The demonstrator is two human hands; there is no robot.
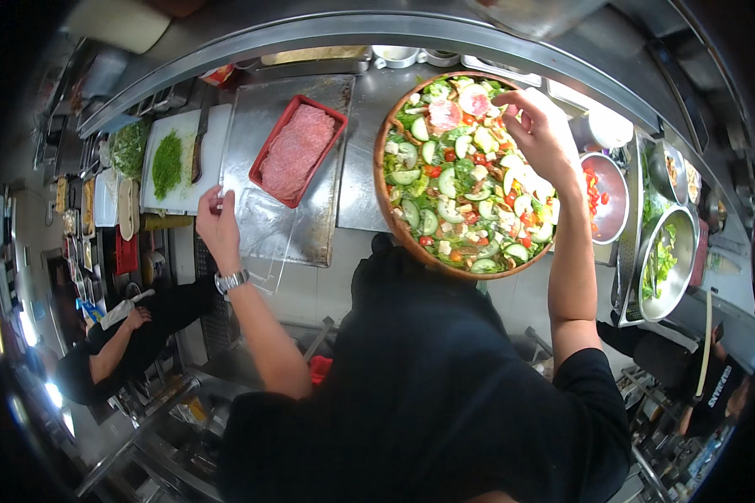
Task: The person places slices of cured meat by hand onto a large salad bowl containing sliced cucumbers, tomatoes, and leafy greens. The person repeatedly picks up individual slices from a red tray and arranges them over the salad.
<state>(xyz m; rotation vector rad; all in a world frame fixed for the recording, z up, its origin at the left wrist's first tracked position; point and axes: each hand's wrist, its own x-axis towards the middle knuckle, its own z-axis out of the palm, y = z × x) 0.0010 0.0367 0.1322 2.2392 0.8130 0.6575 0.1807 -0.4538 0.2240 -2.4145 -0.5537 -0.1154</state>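
Observation:
A large round wooden bowl [383, 189] is filled with salad [449, 184]: green leaves, cucumber slices, tomato pieces and pale cubes. Toward its far side, pink-and-white round slices [445, 115] lie on top. Just above the salad, beside these slices, my right hand [538, 138] reaches in from the right, fingers bent and apart, with nothing visible between them. My left hand [218, 228] hovers near the counter's front edge, left of a red tray [297, 199] of pale pink minced meat [298, 153]. Its fingers are loosely bent and apart, and I see nothing in them.
At left, a white cutting board [214, 159] holds chopped green herbs [167, 163] and a knife [198, 151]. Metal bowls with tomatoes [617, 210] and leaves [688, 277] stand at right. A steel shelf [310, 42] spans the back. Other people [101, 352] stand at both sides.

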